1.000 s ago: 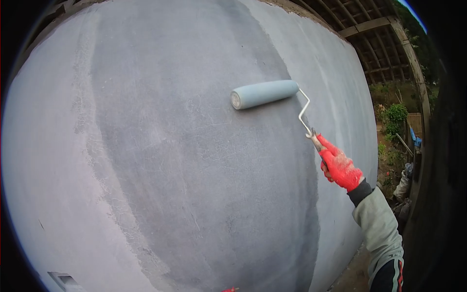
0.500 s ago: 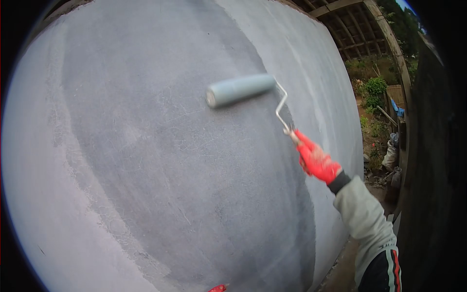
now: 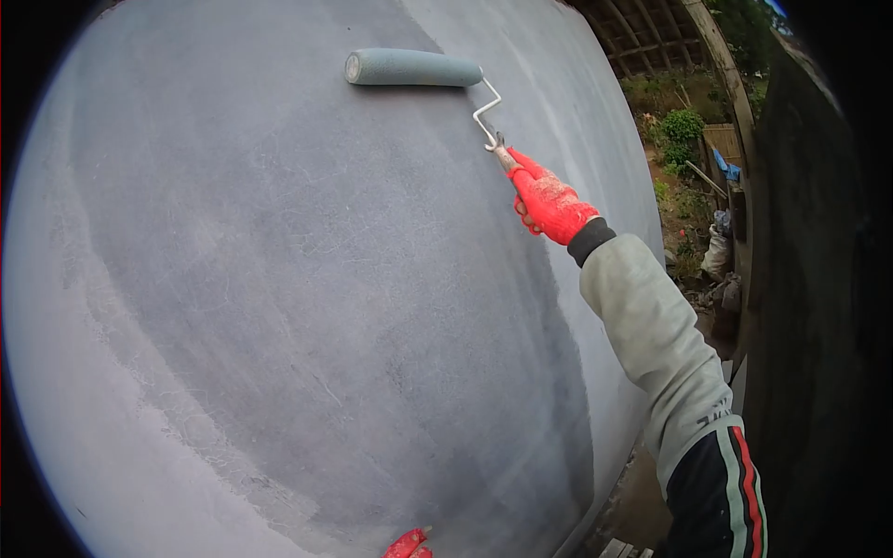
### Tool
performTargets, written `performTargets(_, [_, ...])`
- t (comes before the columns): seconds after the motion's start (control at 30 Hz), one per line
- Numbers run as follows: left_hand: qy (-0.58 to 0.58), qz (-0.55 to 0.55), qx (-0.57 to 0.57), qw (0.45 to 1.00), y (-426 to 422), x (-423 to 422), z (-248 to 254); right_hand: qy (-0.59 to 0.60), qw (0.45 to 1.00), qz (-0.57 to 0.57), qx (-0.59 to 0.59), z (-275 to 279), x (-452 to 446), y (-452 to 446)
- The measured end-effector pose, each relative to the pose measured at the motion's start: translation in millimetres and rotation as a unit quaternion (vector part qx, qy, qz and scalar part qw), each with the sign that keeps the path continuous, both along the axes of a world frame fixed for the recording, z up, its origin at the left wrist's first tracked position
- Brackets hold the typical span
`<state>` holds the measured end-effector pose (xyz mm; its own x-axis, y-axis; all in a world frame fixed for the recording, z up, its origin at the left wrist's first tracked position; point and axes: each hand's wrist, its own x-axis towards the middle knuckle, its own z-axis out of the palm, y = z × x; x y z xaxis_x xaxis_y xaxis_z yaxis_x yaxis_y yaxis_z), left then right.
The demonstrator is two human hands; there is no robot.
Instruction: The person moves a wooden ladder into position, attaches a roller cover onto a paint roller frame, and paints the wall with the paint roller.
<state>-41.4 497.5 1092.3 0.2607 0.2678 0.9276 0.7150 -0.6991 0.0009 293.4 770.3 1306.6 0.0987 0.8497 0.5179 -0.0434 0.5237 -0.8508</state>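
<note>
My right hand (image 3: 551,205), in a red glove marked with pale smears, is closed around the handle of a paint roller (image 3: 414,68). The roller's grey-blue sleeve lies nearly level against the upper part of a grey wall (image 3: 326,279), and its bent white wire frame runs down to the handle. At the bottom edge, only some red-gloved fingers of my left hand (image 3: 406,545) show. They look curled, with a small pale tip sticking out beside them; what it belongs to is cut off by the frame.
Darker grey covers the wall's middle, between paler areas left and right. Past its right edge stand a wooden post (image 3: 735,84), a green bush (image 3: 682,126), a blue cloth or sheet (image 3: 726,166) and whitish sacks (image 3: 717,253). A slatted roof (image 3: 642,33) hangs at the upper right.
My right hand has carried the roller up and to the left along the wall, and its sleeve has turned closer to level. More of my left hand shows at the bottom.
</note>
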Motion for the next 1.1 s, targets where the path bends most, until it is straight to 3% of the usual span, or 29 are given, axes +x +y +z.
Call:
performTargets(0.03, [-0.012,0.010,-0.009,1.000,-2,-5,-2,-0.001,1.000,0.000,-0.010,-3,-1,1])
performTargets(0.1, [-0.028,0.018,-0.020,0.999,-6,-13,-8,-0.012,1.000,-0.012,-0.016,-62,-5,4])
performTargets(0.27, [-0.011,0.070,-0.048,0.996,-20,-34,-19,-0.013,0.984,-0.026,-0.174,-295,-20,-25])
performTargets(0.33, [0.000,0.075,-0.059,0.995,-19,-35,-23,0.007,0.977,-0.005,-0.212,-356,-35,-44])
performTargets(0.43, [-0.006,0.059,-0.069,0.996,-16,-30,-23,0.045,0.976,0.013,-0.215,-348,-47,-45])
performTargets(0.53, [0.029,0.068,-0.088,0.993,-19,-24,-18,0.066,0.986,0.015,-0.154,-258,-36,-17])
performTargets(0.63, [-0.006,0.034,-0.084,0.996,-13,-16,-18,0.050,0.994,-0.021,-0.097,-160,-6,16])
performTargets(0.73, [-0.016,0.043,-0.078,0.996,-6,-8,-20,0.034,0.993,-0.023,-0.108,-143,12,31])
performTargets(0.8, [-0.016,0.042,-0.090,0.995,1,1,-20,0.009,0.991,-0.045,-0.127,-193,12,27])
performTargets(0.93, [-0.005,0.039,-0.093,0.995,12,19,-26,-0.027,0.971,-0.031,-0.235,-365,3,-10])
performTargets(1.0, [-0.013,0.031,-0.101,0.994,16,28,-30,-0.108,0.967,-0.067,-0.219,-447,3,-30])
performTargets(1.1, [0.006,0.022,-0.094,0.995,24,43,-24,-0.140,0.959,-0.074,-0.234,-438,10,-42])
